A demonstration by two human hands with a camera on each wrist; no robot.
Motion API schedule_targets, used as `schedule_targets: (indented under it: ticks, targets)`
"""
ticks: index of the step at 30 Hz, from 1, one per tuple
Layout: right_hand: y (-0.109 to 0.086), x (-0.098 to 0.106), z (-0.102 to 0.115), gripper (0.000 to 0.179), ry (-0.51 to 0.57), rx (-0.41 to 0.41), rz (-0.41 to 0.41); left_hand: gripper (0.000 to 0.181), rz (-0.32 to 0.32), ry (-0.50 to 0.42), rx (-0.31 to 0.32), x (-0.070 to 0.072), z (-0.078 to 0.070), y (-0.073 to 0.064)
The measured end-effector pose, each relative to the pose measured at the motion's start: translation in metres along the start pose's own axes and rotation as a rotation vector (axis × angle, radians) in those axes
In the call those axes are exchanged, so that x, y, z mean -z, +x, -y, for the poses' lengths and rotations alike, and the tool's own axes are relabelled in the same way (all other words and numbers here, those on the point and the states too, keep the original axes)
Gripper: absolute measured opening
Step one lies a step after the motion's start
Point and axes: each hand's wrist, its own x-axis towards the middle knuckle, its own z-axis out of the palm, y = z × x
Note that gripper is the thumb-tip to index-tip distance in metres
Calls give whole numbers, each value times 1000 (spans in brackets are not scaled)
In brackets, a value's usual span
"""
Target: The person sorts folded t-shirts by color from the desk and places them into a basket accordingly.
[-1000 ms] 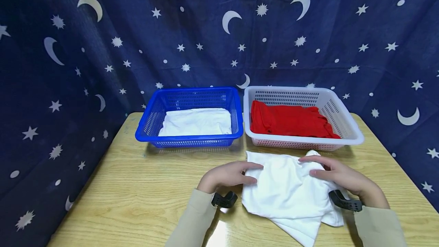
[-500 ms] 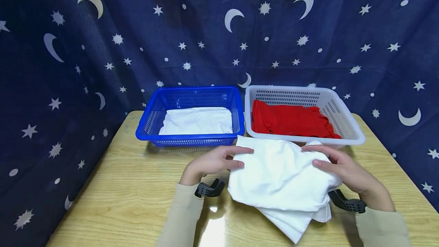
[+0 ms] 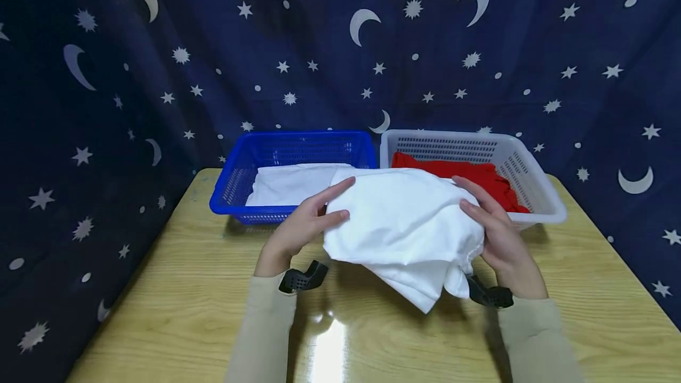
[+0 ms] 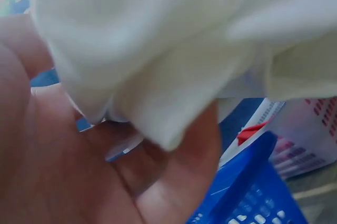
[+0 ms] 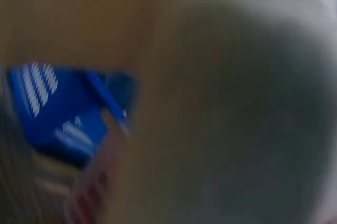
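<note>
A folded white cloth (image 3: 404, 217) hangs between my two hands above the table, one loose corner drooping below it. My left hand (image 3: 300, 226) grips its left edge, thumb on top; in the left wrist view the other fingers (image 4: 179, 192) curl beneath the fabric. On the opposite side my right hand (image 3: 500, 238) holds the right edge, with part of its fingers hidden under the cloth. The right wrist view is blurred and mostly filled by the pale cloth (image 5: 237, 119). In the head view the cloth overlaps the front of both baskets.
At the back left stands a blue basket (image 3: 255, 217) with a folded white cloth (image 3: 287, 185) inside. Beside it, a white basket (image 3: 553, 211) contains red cloth (image 3: 481, 173). Both rest on the wooden table (image 3: 202, 312), with a dark blue star-patterned curtain (image 3: 319, 34) behind.
Both hands have lifted the white cloth off the table and carried it forward and to the left, toward the baskets. Its lower corner now dangles free.
</note>
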Motion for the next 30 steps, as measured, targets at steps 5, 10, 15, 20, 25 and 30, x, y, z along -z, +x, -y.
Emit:
schedule_targets:
  ticks: [5,10,15,20,25,30]
  targets:
    - [23,-11,-15,47,201,46,30,52,-113,-95,16,12,6,3]
    - [46,-25,-34,50,320,31,37,52,-235,-242,24,30,19,2]
    - [70,-45,-47,52,310,108,-37,49,-346,-484,24,50,35,3]
    - [92,-63,-57,47,177,187,-137,45,-438,-603,-41,68,42,5]
    - [110,-71,-72,33,-26,172,-197,42,-516,-604,-49,78,46,7]
    - [124,-76,-87,28,-275,150,-235,41,-593,-570,-28,86,54,7]
